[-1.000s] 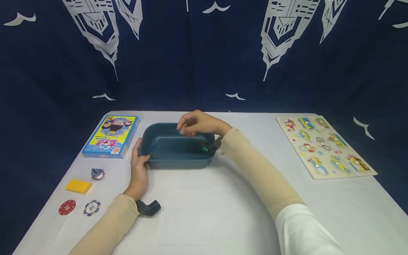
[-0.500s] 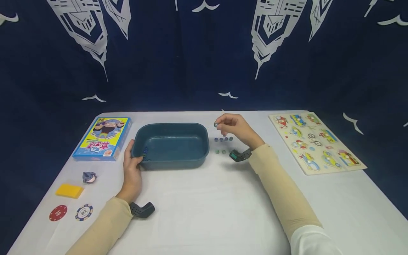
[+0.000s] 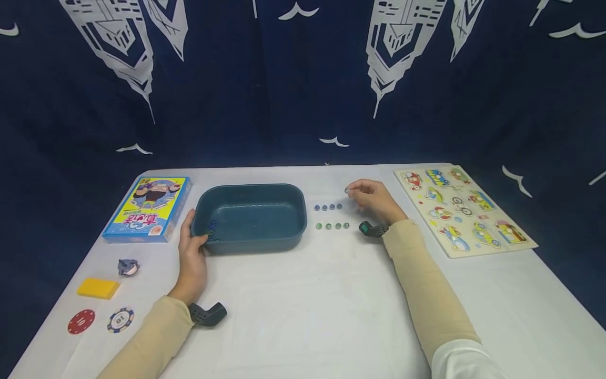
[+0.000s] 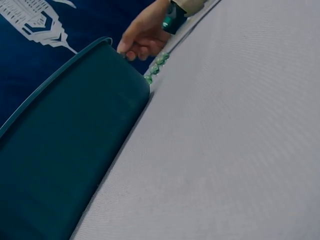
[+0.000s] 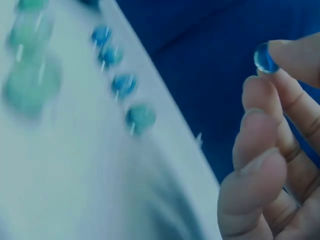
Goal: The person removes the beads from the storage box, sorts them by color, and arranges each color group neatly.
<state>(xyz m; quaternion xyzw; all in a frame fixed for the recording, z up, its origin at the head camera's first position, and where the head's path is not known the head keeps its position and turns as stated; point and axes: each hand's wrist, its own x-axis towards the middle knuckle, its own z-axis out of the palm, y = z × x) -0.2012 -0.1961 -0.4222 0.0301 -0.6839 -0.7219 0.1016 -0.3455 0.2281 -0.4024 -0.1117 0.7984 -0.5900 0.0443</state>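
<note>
My left hand (image 3: 191, 263) grips the left end of a dark teal plastic tub (image 3: 248, 245), its thumb at the rim. Inside the tub, near that thumb, lie several small blue and dark marbles (image 3: 211, 230). My right hand (image 3: 376, 201) pinches a clear blue glass marble (image 5: 265, 58) between thumb and forefinger, raised above the table to the right of the tub. Just left of this hand, a row of blue marbles (image 3: 324, 208) sits on the cloth. Nearer to me runs a row of green marbles (image 3: 329, 226).
On the left are a blue and yellow box (image 3: 147, 210), a small shark figure (image 3: 128, 267), a yellow block (image 3: 98, 288), a red chip (image 3: 81, 321) and a white-blue chip (image 3: 120, 320). A wooden picture puzzle board (image 3: 461, 210) lies at the right. A dark blue curtain (image 3: 284, 95) hangs behind.
My right hand has moved right, from over the tub to beyond the marble rows, with the marble pinched. My left hand stays on the tub. The head view has shifted slightly.
</note>
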